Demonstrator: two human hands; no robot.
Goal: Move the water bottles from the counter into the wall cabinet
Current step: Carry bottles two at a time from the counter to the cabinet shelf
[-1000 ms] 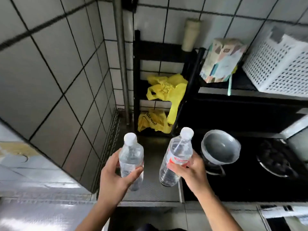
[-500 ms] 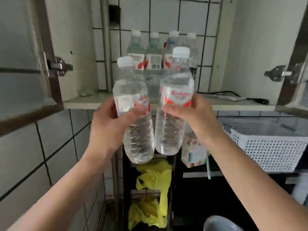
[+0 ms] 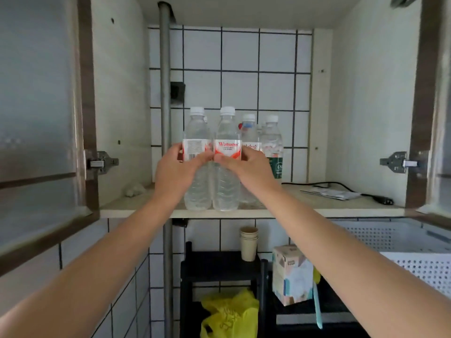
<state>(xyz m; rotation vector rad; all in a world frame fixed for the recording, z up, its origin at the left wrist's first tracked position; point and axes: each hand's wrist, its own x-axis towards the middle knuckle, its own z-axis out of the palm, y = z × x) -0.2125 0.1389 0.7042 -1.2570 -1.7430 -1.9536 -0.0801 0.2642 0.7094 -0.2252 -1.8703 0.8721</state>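
Two clear water bottles with white caps and red-white labels stand upright side by side near the front edge of the wall cabinet shelf (image 3: 305, 211). My left hand (image 3: 175, 172) grips the left bottle (image 3: 197, 132) at its label. My right hand (image 3: 249, 169) grips the right bottle (image 3: 227, 132) the same way. Their bases seem to rest on the shelf. Behind them stand more water bottles (image 3: 271, 140), partly hidden by the front pair and my right hand.
Both cabinet doors are swung open, left door (image 3: 41, 113) and right door (image 3: 434, 93). A grey pipe (image 3: 165, 93) runs up through the cabinet's left side. A black cable and papers (image 3: 332, 192) lie on the shelf's right. Below are stacked paper cups (image 3: 249, 242), a white basket (image 3: 419, 267) and yellow bags (image 3: 229, 313).
My hands lifted both bottles from the counter up past the shelf edge and brought them down onto the cabinet shelf in front of the other bottles.
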